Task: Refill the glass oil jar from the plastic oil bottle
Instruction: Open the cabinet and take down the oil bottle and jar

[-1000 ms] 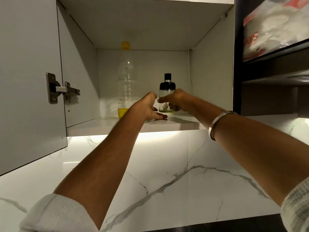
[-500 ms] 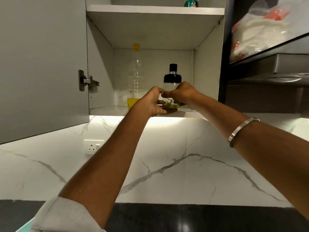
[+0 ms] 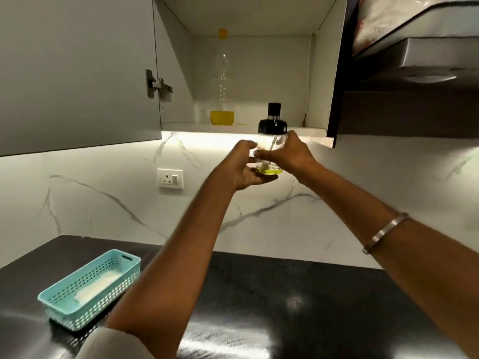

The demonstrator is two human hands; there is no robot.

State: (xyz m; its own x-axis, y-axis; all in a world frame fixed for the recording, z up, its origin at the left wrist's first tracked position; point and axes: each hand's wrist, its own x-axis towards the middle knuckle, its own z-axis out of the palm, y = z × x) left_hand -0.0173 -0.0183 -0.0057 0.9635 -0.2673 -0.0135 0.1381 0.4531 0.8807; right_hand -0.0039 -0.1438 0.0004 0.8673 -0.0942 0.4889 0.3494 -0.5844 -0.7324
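The glass oil jar (image 3: 272, 125), with a black pump lid and a thin layer of yellow-green oil at its bottom, is in the air just below and in front of the cupboard shelf. My right hand (image 3: 294, 156) grips its right side. My left hand (image 3: 246, 168) cups it from the left and underneath. The tall clear plastic oil bottle (image 3: 222, 81), with a yellow cap and a little yellow oil at its base, stands upright at the back of the open cupboard shelf (image 3: 241, 128).
The cupboard door (image 3: 77, 73) hangs open at the left. A teal plastic basket (image 3: 89, 290) sits on the black countertop (image 3: 298, 307) at the lower left. A wall socket (image 3: 170, 178) is on the marble backsplash. A range hood (image 3: 420, 60) juts out at the upper right.
Both hands have lifted the glass jar off the shelf and lowered it in front of the shelf edge. The view has tilted down, showing the countertop and basket.
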